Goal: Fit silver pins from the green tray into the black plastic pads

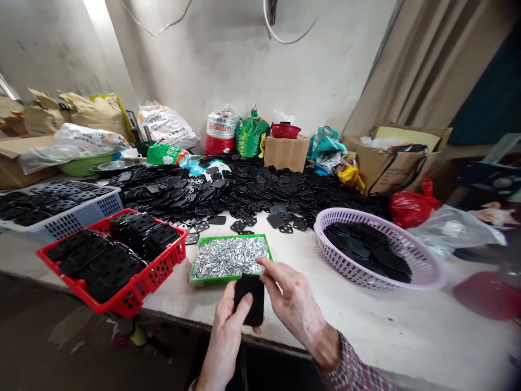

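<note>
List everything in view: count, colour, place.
Held plate: at least one, black, front centre
Green tray: one, green, front centre
Metal pins: uncounted, silver, in tray
Red basket: one, red, front left
Grey basket: one, grey, far left
Lilac basket: one, lilac, right
Loose plates: uncounted, black, behind tray, more in baskets
Small box: one, brown, back centre
Red bowl: one, red, on small box
Open box: one, brown, back right
Left box: one, brown, back left
Green bowl: one, green, back left
Sacks and bags: uncounted, mixed, back and sides
Table: one, white, foreground
Curtain: one, beige, upper right
Other items: uncounted, blurred, far right
Left hand: one, bare, holding plate
Right hand: one, bare, by plate's upper corner
Sleeve: one, checked, right forearm
</note>
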